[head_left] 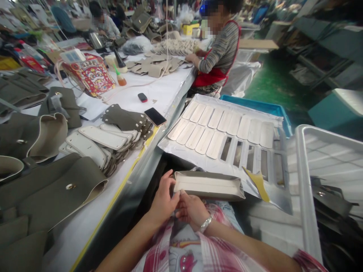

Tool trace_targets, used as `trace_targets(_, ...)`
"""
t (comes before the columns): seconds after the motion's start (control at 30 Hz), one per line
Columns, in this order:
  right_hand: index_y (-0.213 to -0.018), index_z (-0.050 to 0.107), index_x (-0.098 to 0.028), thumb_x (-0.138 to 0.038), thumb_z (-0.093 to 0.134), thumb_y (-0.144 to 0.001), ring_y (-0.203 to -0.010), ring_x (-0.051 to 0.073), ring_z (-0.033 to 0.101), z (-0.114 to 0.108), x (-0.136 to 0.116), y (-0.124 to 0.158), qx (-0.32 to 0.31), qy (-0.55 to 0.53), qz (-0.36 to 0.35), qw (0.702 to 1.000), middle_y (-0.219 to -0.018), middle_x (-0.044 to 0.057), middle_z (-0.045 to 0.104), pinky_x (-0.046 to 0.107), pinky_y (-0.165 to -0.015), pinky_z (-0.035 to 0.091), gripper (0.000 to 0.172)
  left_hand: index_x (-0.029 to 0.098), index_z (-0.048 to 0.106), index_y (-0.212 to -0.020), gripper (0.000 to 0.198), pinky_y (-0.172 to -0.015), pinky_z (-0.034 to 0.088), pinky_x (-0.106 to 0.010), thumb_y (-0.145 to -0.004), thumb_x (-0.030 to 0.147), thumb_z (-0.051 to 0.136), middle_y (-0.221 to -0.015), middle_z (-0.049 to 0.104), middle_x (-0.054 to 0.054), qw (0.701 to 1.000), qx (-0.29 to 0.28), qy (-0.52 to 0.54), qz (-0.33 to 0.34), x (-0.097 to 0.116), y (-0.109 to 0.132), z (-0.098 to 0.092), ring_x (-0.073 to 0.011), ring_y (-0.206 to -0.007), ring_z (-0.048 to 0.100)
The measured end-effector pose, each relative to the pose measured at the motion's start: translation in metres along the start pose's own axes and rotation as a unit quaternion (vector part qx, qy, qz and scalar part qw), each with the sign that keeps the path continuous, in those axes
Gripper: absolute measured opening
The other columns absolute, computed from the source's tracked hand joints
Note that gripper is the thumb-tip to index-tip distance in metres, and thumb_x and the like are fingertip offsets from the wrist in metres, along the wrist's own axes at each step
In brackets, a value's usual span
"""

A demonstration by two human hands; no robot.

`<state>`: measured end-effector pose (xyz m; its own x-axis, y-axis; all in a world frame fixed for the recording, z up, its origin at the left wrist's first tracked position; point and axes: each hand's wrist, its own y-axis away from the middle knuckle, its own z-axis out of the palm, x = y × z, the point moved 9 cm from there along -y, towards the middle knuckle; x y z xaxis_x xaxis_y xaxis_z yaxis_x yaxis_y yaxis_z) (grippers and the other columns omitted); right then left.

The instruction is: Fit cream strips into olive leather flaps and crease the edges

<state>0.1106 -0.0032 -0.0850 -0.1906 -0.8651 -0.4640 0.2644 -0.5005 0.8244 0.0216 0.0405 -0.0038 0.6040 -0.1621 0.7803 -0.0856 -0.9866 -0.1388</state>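
Observation:
Both hands are low in the middle of the view, over my lap. My left hand [163, 198] pinches the left end of a long olive-grey leather strip piece [208, 185] with a pale lining and folded edges. My right hand [190, 209], with a silver watch at the wrist, has its fingers curled at the same left end, underneath the piece. The piece lies level, stretching to the right. Just beyond it lies a sheet of pale adhesive strips [224, 128], several slots of it peeled bare, with a yellow backing scrap [259, 183] at its near edge.
A white worktable [159, 94] on the left holds olive leather flaps [53, 189], stacked strap pieces [99, 141], a phone [155, 116] and a patterned bag [92, 75]. A metal tray [304, 181] stands right. A blue bin [255, 105] lies beyond. Another person in a red apron [219, 53] works at the table.

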Motion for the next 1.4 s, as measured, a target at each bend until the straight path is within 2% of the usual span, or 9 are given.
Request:
trace_targets(0.1,-0.074,0.054,-0.014,-0.047,0.042,-0.087,-0.035,0.009,0.053,-0.002,0.000,0.002,-0.009,0.004,0.000,1.000,-0.058,0.002,0.063,0.018,-0.034,0.040,0.037,0.019,0.029,-0.130,0.051,-0.107,0.030,-0.042,-0.082,0.014,0.044,-0.141,0.030,-0.011,1.000,-0.027,-0.005,-0.004,0.000,0.001,0.009,-0.0195,-0.131,0.030)
trace_targets(0.2,-0.069,0.055,-0.013,-0.049,0.034,-0.089,-0.033,0.009,0.051,-0.023,0.002,0.011,-0.024,0.012,0.034,0.999,-0.054,0.003,0.062,0.019,-0.033,0.039,0.047,0.022,0.019,-0.138,0.056,-0.109,0.027,-0.043,-0.085,0.016,0.038,-0.143,0.029,-0.008,0.997,-0.068,-0.031,-0.005,-0.003,0.003,0.021,-0.0188,-0.132,0.028)
trace_targets(0.37,-0.065,0.061,-0.010,-0.047,0.049,-0.082,-0.038,0.005,0.051,-0.110,-0.015,0.051,-0.132,0.140,-0.013,0.981,-0.057,0.005,0.065,0.013,-0.036,0.035,0.043,0.026,0.023,-0.139,0.055,-0.107,0.025,-0.051,-0.086,0.028,0.040,-0.146,0.028,-0.007,0.975,-0.107,-0.187,0.051,0.000,-0.009,0.030,-0.0246,-0.133,0.026)
trace_targets(0.43,-0.071,0.061,-0.011,-0.046,0.051,-0.080,-0.041,0.007,0.054,-0.176,-0.033,0.064,-0.053,0.209,-0.081,0.973,-0.061,0.006,0.066,0.015,-0.039,0.037,0.037,0.030,0.033,-0.136,0.056,-0.107,0.016,-0.058,-0.082,0.034,0.047,-0.144,0.033,-0.004,0.948,-0.134,-0.271,0.094,0.009,-0.021,0.042,-0.0293,-0.133,0.025)
trace_targets(0.57,-0.084,0.058,-0.013,-0.035,0.053,-0.080,-0.069,0.019,0.064,-0.319,-0.076,0.077,0.279,0.312,-0.157,0.894,-0.082,0.011,0.066,0.027,-0.057,0.048,0.023,0.031,0.037,-0.135,0.061,-0.106,0.010,-0.061,-0.078,0.043,0.053,-0.142,0.035,-0.003,0.885,-0.274,-0.349,0.142,0.039,-0.040,0.104,-0.0318,-0.131,0.031)
trace_targets(0.73,-0.110,0.053,-0.017,-0.015,0.077,-0.055,-0.119,0.031,0.041,-0.404,-0.109,0.046,0.422,0.340,-0.166,0.824,-0.121,0.012,0.051,0.041,-0.095,0.036,0.060,0.016,0.026,-0.141,0.075,-0.107,0.018,-0.051,-0.079,0.053,0.047,-0.147,0.019,-0.010,0.839,-0.380,-0.352,0.166,0.088,-0.048,0.186,-0.0289,-0.134,0.023)
trace_targets(0.87,-0.106,0.056,-0.015,-0.023,0.064,-0.077,-0.110,0.024,0.048,-0.438,-0.118,0.010,0.427,0.358,-0.119,0.822,-0.118,0.009,0.052,0.046,-0.094,0.038,0.031,0.016,0.022,-0.142,0.082,-0.107,0.019,-0.048,-0.077,0.059,0.048,-0.147,0.017,-0.011,0.836,-0.397,-0.335,0.177,0.103,-0.050,0.211,-0.0292,-0.134,0.024)
trace_targets(1.03,-0.099,0.058,-0.015,-0.028,0.055,-0.085,-0.091,0.017,0.057,-0.464,-0.124,-0.008,0.413,0.382,-0.075,0.823,-0.102,0.006,0.059,0.039,-0.083,0.046,0.019,0.016,0.021,-0.142,0.086,-0.104,0.024,-0.048,-0.075,0.061,0.049,-0.146,0.026,-0.013,0.839,-0.405,-0.331,0.147,0.100,-0.054,0.211,-0.0306,-0.130,0.031)
trace_targets(1.4,-0.100,0.054,-0.011,-0.014,0.054,-0.078,-0.081,0.020,0.056,-0.450,-0.129,-0.016,0.385,0.462,-0.109,0.791,-0.087,0.009,0.060,0.036,-0.075,0.042,0.022,0.014,0.017,-0.142,0.092,-0.100,0.029,-0.049,-0.071,0.058,0.057,-0.142,0.032,-0.018,0.831,-0.453,-0.299,0.122,0.110,-0.061,0.212,-0.0335,-0.127,0.034)
